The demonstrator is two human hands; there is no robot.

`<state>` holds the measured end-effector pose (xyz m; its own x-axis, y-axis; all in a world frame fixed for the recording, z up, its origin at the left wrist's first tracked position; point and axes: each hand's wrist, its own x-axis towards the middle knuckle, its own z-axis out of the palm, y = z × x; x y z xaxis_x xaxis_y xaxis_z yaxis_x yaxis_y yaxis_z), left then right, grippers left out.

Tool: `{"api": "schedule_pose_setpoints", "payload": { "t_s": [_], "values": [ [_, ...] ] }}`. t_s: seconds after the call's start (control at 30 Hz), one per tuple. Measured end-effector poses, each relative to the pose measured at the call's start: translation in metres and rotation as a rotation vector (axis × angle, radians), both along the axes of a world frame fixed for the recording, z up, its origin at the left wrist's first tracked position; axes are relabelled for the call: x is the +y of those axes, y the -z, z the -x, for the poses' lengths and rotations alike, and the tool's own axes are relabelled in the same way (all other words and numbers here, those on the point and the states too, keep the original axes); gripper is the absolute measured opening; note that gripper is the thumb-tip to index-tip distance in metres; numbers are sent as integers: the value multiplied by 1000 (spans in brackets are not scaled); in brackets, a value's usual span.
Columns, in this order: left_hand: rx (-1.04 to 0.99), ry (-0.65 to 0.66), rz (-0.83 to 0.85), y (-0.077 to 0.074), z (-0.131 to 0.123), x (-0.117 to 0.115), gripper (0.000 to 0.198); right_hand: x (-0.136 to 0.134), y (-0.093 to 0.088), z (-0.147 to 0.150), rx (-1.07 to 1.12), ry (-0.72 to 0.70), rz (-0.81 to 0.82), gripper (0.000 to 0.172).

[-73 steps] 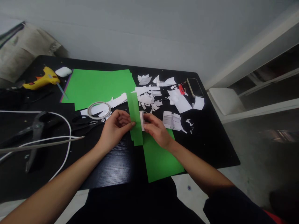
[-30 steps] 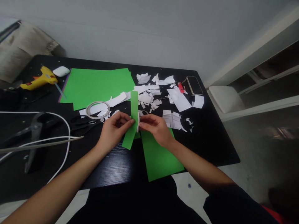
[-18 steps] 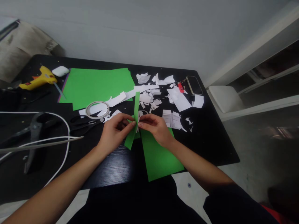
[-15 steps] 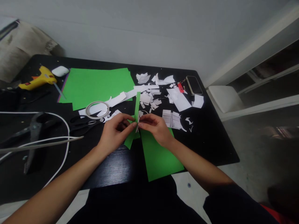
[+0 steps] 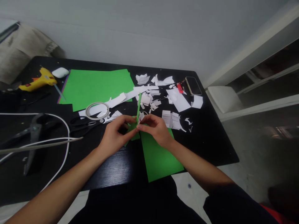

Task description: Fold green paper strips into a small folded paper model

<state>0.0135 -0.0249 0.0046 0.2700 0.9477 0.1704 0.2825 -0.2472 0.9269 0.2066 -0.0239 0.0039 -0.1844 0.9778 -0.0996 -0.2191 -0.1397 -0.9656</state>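
Observation:
Over the front middle of the table, my left hand (image 5: pixel 115 132) pinches a narrow green paper strip (image 5: pixel 139 104) that stands up between my hands. My right hand (image 5: pixel 157 129) has its thumb and forefinger closed on a small folded white paper piece (image 5: pixel 141 117), pressed close against the strip. Both hands' fingertips nearly meet, so the exact contact is hidden. Behind my left fingers shows a further bit of green paper (image 5: pixel 133 134). Below my right wrist lies a green sheet (image 5: pixel 161 160) on the black table (image 5: pixel 203 146).
Left of my hands are a tape roll (image 5: pixel 87 111), black scissors (image 5: pixel 81 125), pliers (image 5: pixel 35 133) and a white cable (image 5: pixel 66 155). A yellow glue gun (image 5: pixel 43 79) and large green sheets (image 5: pixel 98 84) lie behind. White scraps (image 5: pixel 146 99), a red item (image 5: pixel 179 88) and a phone (image 5: pixel 193 86) are at right.
The green strip has turned so it looks narrower, almost edge-on. Its lower end has slipped mostly behind my left hand, and the white piece shows more above my right fingers.

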Motion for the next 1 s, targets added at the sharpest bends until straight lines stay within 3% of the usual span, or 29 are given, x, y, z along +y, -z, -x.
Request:
{"api": "schedule_pose_setpoints", "payload": {
  "t_s": [0.4,0.6,0.77,0.9,1.0],
  "values": [
    [-128,-6,51,1,-4,-3,16,0,1,-1,35,11,16,24],
    [-313,-4,311,-8,-4,1,24,1,2,-2,56,-4,88,23],
    [-420,61,493,-7,-1,4,16,5,7,-4,100,47,89,43],
    [-554,95,643,-7,-3,4,14,8,7,-6,171,4,153,57],
    [-624,105,726,-9,-4,3,13,9,5,-6,202,-38,149,49]
  ]
}}
